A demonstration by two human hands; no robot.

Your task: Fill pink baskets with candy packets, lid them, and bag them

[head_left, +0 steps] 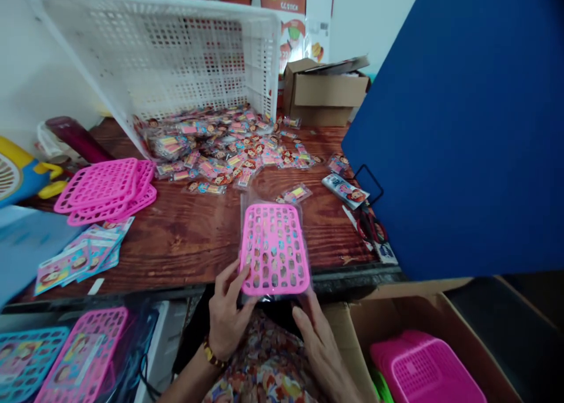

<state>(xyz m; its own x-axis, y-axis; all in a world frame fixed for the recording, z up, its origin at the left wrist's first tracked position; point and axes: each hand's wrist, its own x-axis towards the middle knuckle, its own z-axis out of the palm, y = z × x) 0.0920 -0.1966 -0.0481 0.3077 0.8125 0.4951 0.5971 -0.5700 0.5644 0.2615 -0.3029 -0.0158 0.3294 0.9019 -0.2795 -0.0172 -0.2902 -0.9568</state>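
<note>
A pink perforated plastic basket panel (pixel 274 250) lies at the table's front edge, inside a clear plastic bag whose margins show around it. Small printed shapes show through its holes. My left hand (pixel 229 312) grips its lower left side, fingers on the top face. At the lower right corner, my right hand (pixel 315 326) holds the bagged panel, with some fingertips hidden beneath. Just beyond it lies a small packet in clear wrap (pixel 296 193). A heap of similar packets (pixel 238 150) spills from a white plastic crate (pixel 198 56) tipped on its side.
Pink panels (pixel 106 185) and printed cards (pixel 83 259) sit at left. Scissors (pixel 372 227) and a card pack (pixel 346 190) lie at right, beside a large blue board (pixel 462 133). Below right, a carton (pixel 396 309) holds pink baskets (pixel 432 368). Bagged panels (pixel 83 356) lie lower left.
</note>
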